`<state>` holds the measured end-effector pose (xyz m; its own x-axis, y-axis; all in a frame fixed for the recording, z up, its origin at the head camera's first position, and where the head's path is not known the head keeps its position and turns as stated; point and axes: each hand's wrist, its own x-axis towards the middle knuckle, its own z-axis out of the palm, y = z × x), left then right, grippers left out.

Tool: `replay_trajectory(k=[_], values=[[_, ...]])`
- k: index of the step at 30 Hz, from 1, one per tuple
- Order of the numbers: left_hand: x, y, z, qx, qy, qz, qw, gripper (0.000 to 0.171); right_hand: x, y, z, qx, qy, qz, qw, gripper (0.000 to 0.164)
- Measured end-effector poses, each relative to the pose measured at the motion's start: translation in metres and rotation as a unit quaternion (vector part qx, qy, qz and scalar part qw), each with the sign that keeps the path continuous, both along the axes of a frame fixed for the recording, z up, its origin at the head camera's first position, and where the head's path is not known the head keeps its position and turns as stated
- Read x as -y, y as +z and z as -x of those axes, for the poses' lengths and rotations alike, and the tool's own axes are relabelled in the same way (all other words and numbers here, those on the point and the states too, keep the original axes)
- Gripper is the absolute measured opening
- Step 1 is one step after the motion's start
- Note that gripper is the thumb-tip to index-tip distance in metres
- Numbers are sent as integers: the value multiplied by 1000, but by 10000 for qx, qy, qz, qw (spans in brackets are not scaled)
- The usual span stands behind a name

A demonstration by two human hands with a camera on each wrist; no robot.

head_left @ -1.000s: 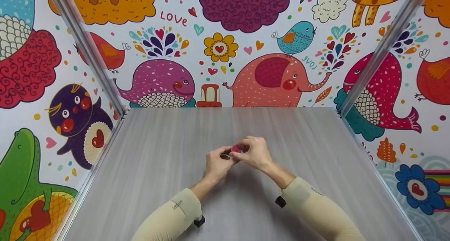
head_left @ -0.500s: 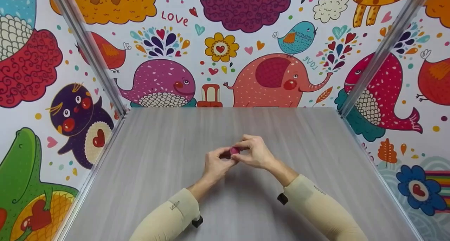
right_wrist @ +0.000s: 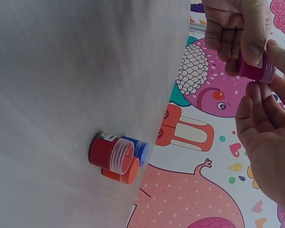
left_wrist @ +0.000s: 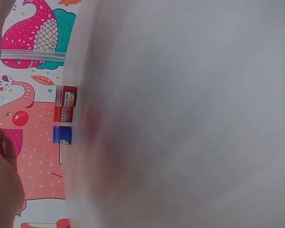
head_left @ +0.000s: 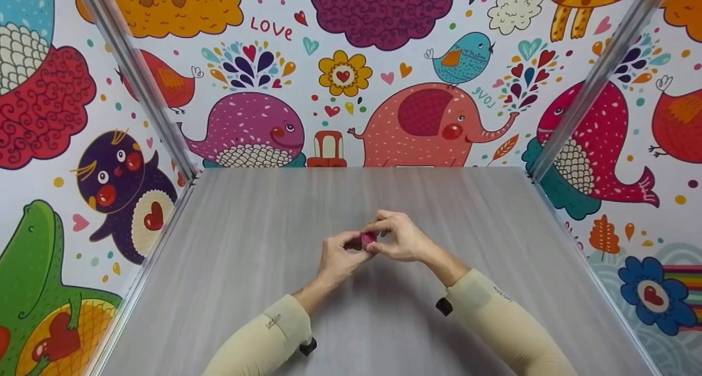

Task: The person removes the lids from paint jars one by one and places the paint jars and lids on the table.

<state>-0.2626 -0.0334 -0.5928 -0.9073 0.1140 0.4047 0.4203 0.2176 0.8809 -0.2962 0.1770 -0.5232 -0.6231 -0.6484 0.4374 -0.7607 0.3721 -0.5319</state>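
A small magenta paint jar (head_left: 368, 238) is held between both hands, raised over the table. In the right wrist view the jar (right_wrist: 251, 69) lies on its side with its ribbed clear lid (right_wrist: 270, 74) to the right. My left hand (head_left: 337, 258) grips the magenta body, thumb pressed along its side. My right hand (head_left: 403, 239) pinches the lid end between thumb and fingertips. Behind the hands, in the right wrist view, stand a red jar (right_wrist: 100, 151), an orange jar (right_wrist: 113, 175) and a blue jar (right_wrist: 141, 152); the hands hide them in the head view.
A grey wood-grain table (head_left: 247, 217) spreads under the hands. Printed cartoon walls enclose it at the back and sides, with metal posts (head_left: 145, 85) at the back corners. The three other jars stand close together.
The right hand's fingers have shifted around the lid end of the jar, and its forearm has swung slightly to the right. The left hand has barely moved.
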Motion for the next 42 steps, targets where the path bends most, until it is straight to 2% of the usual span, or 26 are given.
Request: replay_trajectory(k=[5,10,15,19,25,34,42], values=[[1,-1,-1,44,1,-13,10000,28,1,0,0,78,30,1,10000,25],[3,4,1,10,78,18,10000,31,1,0,-1,265,-275,61,9993,38],[6,4,4,27,231,-28,9997,32,-1,-2,-2,237,-511,238,9981,47],[7,2,2,127,279,-52,9995,31,0,-2,-3,262,-605,300,9974,44],[5,-2,2,-68,261,-80,9996,26,4,-3,-4,232,-687,382,9966,35],[4,-2,3,-155,204,-77,9996,23,8,-2,-3,329,-899,177,9953,28],[4,-3,3,-366,204,-1,9991,24,9,0,-1,196,-550,246,9980,22]])
